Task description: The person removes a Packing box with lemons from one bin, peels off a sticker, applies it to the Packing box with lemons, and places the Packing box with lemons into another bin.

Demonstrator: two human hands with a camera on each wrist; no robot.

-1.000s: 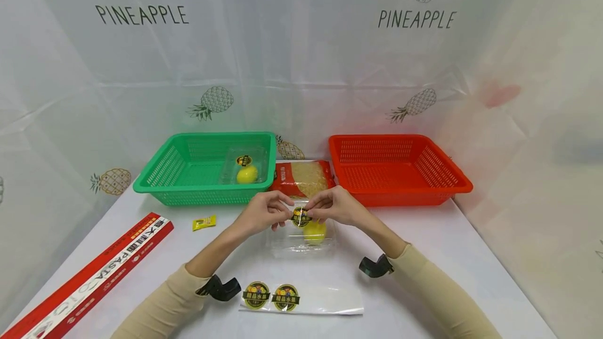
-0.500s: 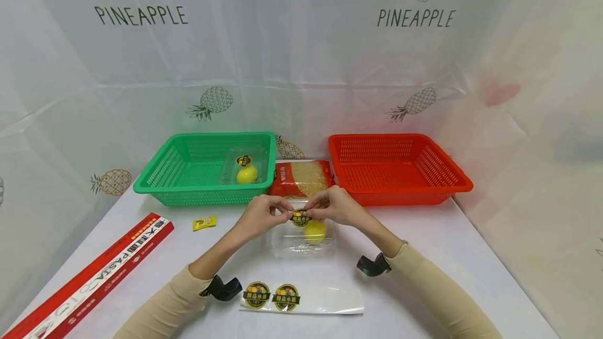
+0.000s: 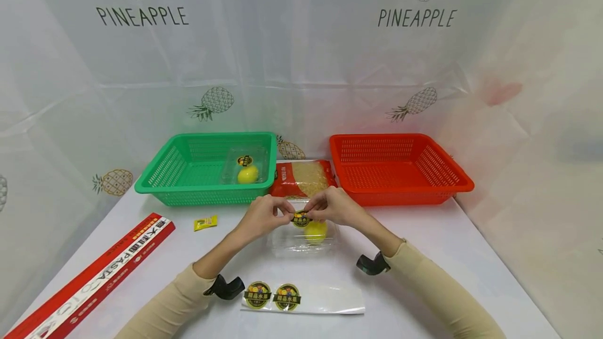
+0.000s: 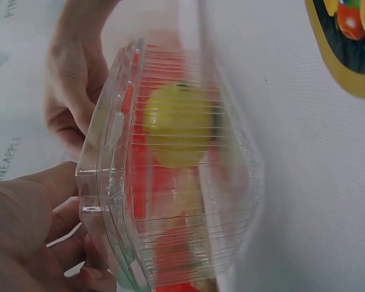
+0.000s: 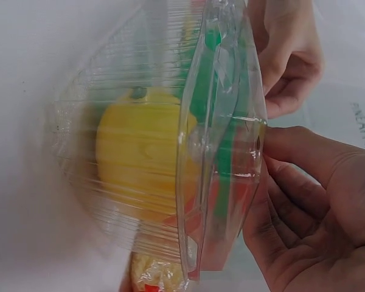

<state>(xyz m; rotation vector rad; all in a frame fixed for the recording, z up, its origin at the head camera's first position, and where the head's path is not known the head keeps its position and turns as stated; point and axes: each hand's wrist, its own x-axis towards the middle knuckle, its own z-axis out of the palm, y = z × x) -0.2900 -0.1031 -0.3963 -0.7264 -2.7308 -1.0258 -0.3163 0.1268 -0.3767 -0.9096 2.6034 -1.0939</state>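
Observation:
A clear plastic clamshell box point(image 3: 288, 244) stands in the middle of the table, with a round yellow fruit point(image 3: 315, 232) inside. Over its lid, a round black and gold sticker point(image 3: 301, 218) with a banner is held between both hands. My left hand point(image 3: 261, 216) pinches the sticker's left end between thumb and forefinger. At the opposite end, the right hand point(image 3: 336, 207) pinches it the same way. Both wrist views show fingertips right at the lid of the clamshell box point(image 4: 118, 182), and the yellow fruit point(image 5: 140, 152) behind ribbed plastic. The sticker is hidden there.
Nearer me lies a backing strip point(image 3: 330, 300) bearing two more stickers. A green basket point(image 3: 202, 189) holds another labelled fruit box point(image 3: 231, 167); a red basket point(image 3: 400, 190) stands right. Between them lies a pasta bag point(image 3: 306, 178). A yellow sachet point(image 3: 205, 223) and long PASTA box point(image 3: 103, 276) are left.
Both hands have settled slightly closer to the lid, and the sticker now lies flatter over it. The left fingers have drawn together at its end. The box and baskets stay put.

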